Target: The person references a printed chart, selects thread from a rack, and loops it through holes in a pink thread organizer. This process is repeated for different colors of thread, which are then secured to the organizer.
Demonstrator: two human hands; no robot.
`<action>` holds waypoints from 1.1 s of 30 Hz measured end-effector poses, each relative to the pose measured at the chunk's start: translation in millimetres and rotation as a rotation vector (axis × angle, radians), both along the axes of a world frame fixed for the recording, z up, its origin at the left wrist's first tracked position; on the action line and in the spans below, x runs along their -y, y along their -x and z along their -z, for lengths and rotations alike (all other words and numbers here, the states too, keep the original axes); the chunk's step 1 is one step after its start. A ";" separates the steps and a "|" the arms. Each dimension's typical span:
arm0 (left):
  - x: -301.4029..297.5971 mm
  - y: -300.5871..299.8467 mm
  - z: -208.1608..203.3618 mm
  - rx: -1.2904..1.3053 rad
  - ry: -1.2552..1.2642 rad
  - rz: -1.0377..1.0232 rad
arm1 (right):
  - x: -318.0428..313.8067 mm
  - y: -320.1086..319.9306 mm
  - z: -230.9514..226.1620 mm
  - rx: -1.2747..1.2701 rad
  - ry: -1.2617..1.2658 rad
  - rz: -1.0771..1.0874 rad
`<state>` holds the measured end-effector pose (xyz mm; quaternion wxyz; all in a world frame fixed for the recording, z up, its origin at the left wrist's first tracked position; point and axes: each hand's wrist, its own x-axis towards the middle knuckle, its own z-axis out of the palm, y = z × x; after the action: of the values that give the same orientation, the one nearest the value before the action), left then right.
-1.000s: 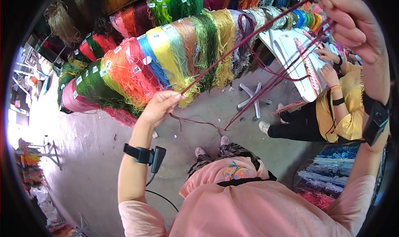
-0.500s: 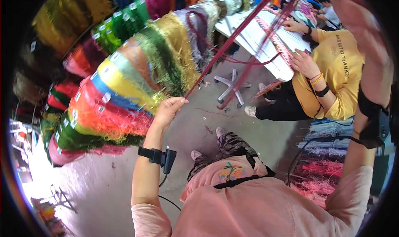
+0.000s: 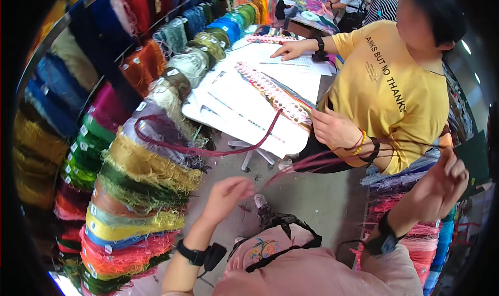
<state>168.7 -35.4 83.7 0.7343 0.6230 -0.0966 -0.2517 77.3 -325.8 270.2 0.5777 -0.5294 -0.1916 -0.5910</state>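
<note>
A loose bundle of maroon embroidery threads (image 3: 332,160) stretches across in front of me. My right hand (image 3: 434,184) is raised at the right, its fingers closed on one end of the strands. Toward the centre, my left hand (image 3: 228,198) is closed, fingers curled together and slightly smeared; the trailing strands reach close to its fingertips, and whether it grips any is unclear. More maroon strands (image 3: 223,153) hang in a loop from a pink-and-white strip with holes (image 3: 275,93) on the table, sagging toward the left rack.
A person in a yellow shirt (image 3: 387,88) stands across the white table (image 3: 208,98), one hand beside the strip, the other on printed sheets. Racks of coloured thread skeins (image 3: 135,192) line the left; more skeins (image 3: 405,228) hang at right. A wheeled chair base (image 3: 249,153) stands under the table.
My right hand has come down from high at the upper right. The threads have dropped lower, and my left hand has moved down. The view has turned, showing more of the table and the co-worker.
</note>
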 end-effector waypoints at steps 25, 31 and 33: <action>156.4 -135.8 10.8 -0.304 0.017 -0.312 | 5.6 -223.4 205.6 -0.814 0.808 -0.206; 160.3 -142.5 14.5 -0.294 0.089 -0.366 | 1.9 -224.5 191.2 -0.835 0.924 -0.173; 162.3 -141.3 10.2 -0.367 0.132 -0.406 | 2.4 -223.2 189.8 -0.863 0.937 -0.156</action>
<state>310.0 -197.7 73.5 0.8140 0.5243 0.1488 -0.2011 300.5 -328.2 80.4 0.3515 -0.9004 -0.2180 -0.1346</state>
